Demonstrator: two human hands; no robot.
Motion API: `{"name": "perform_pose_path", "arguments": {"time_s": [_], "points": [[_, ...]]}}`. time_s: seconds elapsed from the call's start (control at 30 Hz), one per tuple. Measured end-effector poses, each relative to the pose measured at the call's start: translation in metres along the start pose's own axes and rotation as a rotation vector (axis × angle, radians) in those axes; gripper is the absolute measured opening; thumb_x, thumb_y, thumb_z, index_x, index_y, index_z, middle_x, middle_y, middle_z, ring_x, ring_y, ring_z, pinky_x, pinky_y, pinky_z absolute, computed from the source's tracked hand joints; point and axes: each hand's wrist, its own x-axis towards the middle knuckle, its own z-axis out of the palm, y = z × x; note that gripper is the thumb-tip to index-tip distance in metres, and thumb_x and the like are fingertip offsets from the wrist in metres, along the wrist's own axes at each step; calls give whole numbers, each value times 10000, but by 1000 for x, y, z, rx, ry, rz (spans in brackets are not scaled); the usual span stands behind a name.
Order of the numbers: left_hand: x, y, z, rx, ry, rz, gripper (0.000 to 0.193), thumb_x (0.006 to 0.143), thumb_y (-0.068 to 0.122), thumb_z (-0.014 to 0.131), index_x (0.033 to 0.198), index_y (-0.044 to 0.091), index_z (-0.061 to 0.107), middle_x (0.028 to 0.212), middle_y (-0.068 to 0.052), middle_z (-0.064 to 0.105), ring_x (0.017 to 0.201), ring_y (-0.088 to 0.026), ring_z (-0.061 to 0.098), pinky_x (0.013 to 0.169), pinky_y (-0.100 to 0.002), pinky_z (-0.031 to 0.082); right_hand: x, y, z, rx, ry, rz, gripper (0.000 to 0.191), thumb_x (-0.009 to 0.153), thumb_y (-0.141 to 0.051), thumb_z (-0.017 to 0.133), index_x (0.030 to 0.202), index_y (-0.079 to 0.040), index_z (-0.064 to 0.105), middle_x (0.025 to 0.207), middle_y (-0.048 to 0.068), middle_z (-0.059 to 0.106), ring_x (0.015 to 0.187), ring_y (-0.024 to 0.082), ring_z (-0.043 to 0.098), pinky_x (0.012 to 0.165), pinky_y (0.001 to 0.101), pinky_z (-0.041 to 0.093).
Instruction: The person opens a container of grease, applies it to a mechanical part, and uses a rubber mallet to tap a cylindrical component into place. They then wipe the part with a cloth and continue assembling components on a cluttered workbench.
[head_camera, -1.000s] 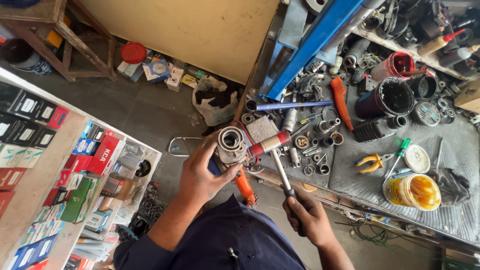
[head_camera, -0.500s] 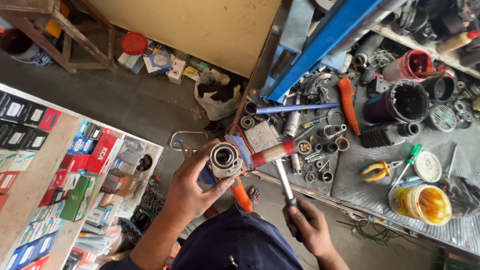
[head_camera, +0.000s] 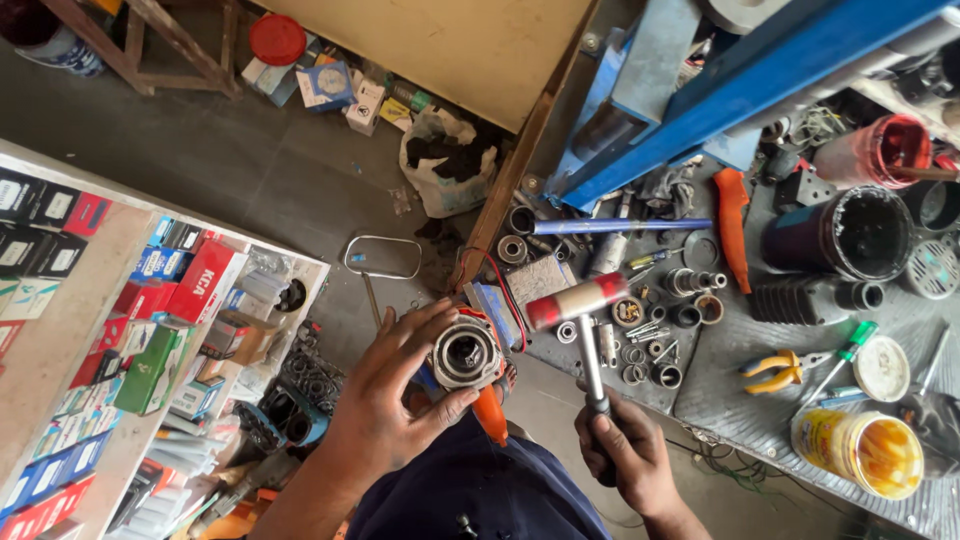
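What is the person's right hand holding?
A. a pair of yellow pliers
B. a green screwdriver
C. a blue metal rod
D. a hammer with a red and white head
D: the right hand grips the metal handle of a hammer with a red and white head, raised beside the round metal part held in the left hand.

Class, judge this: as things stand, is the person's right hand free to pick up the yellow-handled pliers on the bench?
Probably not yet: the right hand grips a hammer. The pliers lie uncovered on the bench, nothing blocking them.
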Motion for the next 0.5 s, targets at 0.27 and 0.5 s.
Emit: {"name": "perform_pose_path", "arguments": {"time_s": [0.27, 0.5], "points": [[1, -6, 4, -89, 8, -46, 717, 791, 327, 862, 1371, 16, 576, 1454, -168, 571, 1329, -347, 601, 1103, -503, 495, 8, -20, 2, -278, -205, -151, 461, 1029, -205, 547, 1395, 74, 554, 670, 28, 542, 500, 67, 471, 451, 233, 366], [2, -2, 3, 83, 63, 47, 765, 741, 351, 879, 1354, 1, 587, 1392, -164, 614, 1279, -333, 616, 1206, -670, 232, 9, -18, 8, -216, -136, -138, 506, 995, -213, 550, 1412, 73, 520, 718, 39, 551, 495, 76, 470, 421, 226, 352]]}}
